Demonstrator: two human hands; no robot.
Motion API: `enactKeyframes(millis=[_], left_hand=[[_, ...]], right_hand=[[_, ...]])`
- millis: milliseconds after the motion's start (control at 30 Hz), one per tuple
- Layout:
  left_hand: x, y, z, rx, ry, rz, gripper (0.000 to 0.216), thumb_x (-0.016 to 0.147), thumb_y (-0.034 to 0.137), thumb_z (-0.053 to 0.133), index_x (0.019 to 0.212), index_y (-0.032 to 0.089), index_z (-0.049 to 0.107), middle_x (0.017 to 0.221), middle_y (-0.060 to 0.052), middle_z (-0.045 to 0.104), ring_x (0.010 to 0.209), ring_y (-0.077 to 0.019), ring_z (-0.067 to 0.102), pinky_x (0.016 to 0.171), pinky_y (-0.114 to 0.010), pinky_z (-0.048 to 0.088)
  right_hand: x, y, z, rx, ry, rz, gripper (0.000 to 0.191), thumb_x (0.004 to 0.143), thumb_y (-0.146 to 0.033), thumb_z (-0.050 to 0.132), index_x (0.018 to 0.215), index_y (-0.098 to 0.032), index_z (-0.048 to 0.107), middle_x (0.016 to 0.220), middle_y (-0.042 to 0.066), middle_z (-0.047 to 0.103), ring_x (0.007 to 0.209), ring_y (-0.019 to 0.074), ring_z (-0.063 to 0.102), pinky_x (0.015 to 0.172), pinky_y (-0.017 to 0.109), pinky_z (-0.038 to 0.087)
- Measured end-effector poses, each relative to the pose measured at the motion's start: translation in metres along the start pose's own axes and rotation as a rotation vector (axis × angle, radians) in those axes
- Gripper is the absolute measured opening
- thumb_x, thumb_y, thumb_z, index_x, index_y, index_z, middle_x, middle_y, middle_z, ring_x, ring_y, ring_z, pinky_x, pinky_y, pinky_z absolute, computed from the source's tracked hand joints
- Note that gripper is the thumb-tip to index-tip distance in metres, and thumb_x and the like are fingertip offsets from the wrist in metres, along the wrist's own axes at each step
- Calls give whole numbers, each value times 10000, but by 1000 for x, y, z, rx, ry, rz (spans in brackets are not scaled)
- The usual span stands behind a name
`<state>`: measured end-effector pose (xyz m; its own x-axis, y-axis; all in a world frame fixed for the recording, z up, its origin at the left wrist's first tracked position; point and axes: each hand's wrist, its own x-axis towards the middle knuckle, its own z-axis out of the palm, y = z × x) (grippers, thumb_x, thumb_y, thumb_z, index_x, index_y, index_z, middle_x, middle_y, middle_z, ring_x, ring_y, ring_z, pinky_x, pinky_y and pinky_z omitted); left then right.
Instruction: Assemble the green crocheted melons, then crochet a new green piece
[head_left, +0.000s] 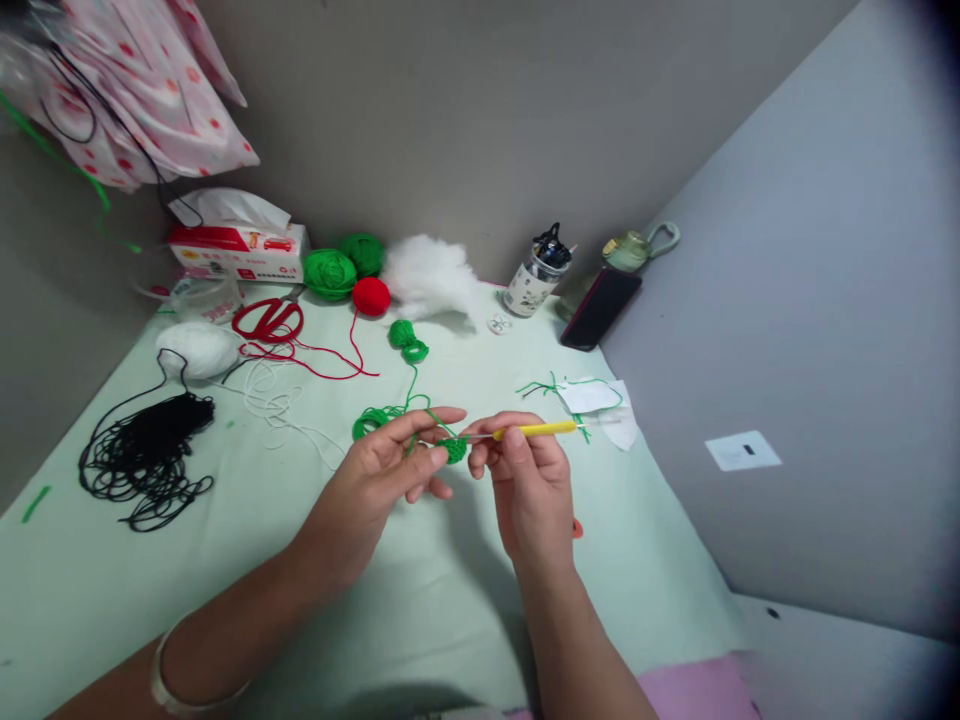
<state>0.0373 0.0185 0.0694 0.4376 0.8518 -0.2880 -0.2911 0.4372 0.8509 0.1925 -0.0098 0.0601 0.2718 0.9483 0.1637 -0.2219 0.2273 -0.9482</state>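
Note:
My left hand (pixel 394 462) pinches a small green crochet piece (pixel 453 449), with green yarn running over its fingers. That yarn (pixel 377 417) trails back across the pale green table cover to a small green ball (pixel 406 338). My right hand (pixel 523 468) is closed round a yellow-handled crochet hook (pixel 534 431), whose tip points left into the green piece. Both hands hover just above the cloth near the table's middle.
At the back lie two green yarn balls (pixel 330 272), a red ball (pixel 371 296), white stuffing (pixel 435 276), a tissue box (pixel 238 250), red scissors (pixel 268 321), a jar (pixel 534 281) and a phone (pixel 600 306). White yarn (pixel 198 348) and a black tangle (pixel 146 455) lie left; paper scraps (pixel 600 402) right.

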Motion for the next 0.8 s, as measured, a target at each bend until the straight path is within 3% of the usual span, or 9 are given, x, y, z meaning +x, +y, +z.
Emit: enactKeyframes(millis=[133, 267, 367, 467, 567, 667, 733, 800], left_hand=[[-1, 1, -4, 58, 22, -11, 304, 882, 348, 753, 1184, 326, 769, 1096, -1, 680, 733, -118, 623, 704, -274, 475], [-1, 3, -3, 86, 39, 25, 284, 861, 330, 767, 1144, 332, 785, 961, 25, 647, 693, -96, 595, 691, -250, 477], [-2, 2, 0, 151, 94, 126, 284, 832, 259, 776, 1111, 306, 800, 792, 40, 560, 691, -104, 568, 700, -235, 497], [-3, -2, 5, 196, 166, 246, 278, 813, 188, 783, 1074, 281, 812, 786, 42, 542, 681, -84, 535, 694, -203, 487], [-4, -4, 8, 34, 148, 194, 372, 811, 213, 810, 1175, 283, 777, 813, 43, 577, 643, -63, 503, 668, -182, 488], [-1, -1, 6, -205, 20, -53, 420, 841, 264, 804, 1255, 242, 741, 654, 81, 485, 500, -32, 341, 582, -165, 472], [2, 4, 2, -297, -40, -170, 375, 835, 238, 810, 1204, 184, 766, 572, 112, 356, 469, -24, 222, 525, -139, 430], [3, 7, -1, -339, -48, -171, 355, 820, 195, 817, 1172, 169, 780, 577, 114, 328, 479, -25, 186, 497, -119, 399]], right_hand=[[2, -5, 1, -23, -44, -20, 203, 1018, -368, 551, 915, -222, 647, 816, 29, 747, 539, 121, 612, 538, 281, 517], [-4, -6, 0, -102, -38, -73, 188, 1035, -312, 535, 956, -217, 677, 898, 31, 754, 615, 124, 652, 604, 291, 551], [-11, -5, -1, -410, -80, -346, 190, 1028, -180, 515, 1048, -225, 698, 946, 40, 752, 740, 143, 695, 683, 299, 574], [-14, -3, -2, -781, -174, -691, 255, 997, -95, 510, 1161, -215, 664, 971, 74, 765, 855, 184, 717, 716, 318, 589], [-16, 1, -2, -1016, -175, -857, 320, 968, -83, 557, 1239, -217, 662, 1044, 106, 756, 929, 211, 718, 724, 326, 603], [-16, 2, -2, -966, -130, -822, 352, 955, -85, 592, 1245, -254, 696, 1076, 97, 737, 995, 220, 714, 771, 340, 609], [-14, 1, -3, -740, -61, -666, 303, 968, -92, 577, 1169, -260, 728, 1008, 74, 737, 925, 202, 710, 745, 338, 598], [-11, -1, -3, -462, 1, -467, 233, 989, -127, 564, 1059, -251, 748, 919, 48, 729, 799, 173, 686, 682, 321, 574]])
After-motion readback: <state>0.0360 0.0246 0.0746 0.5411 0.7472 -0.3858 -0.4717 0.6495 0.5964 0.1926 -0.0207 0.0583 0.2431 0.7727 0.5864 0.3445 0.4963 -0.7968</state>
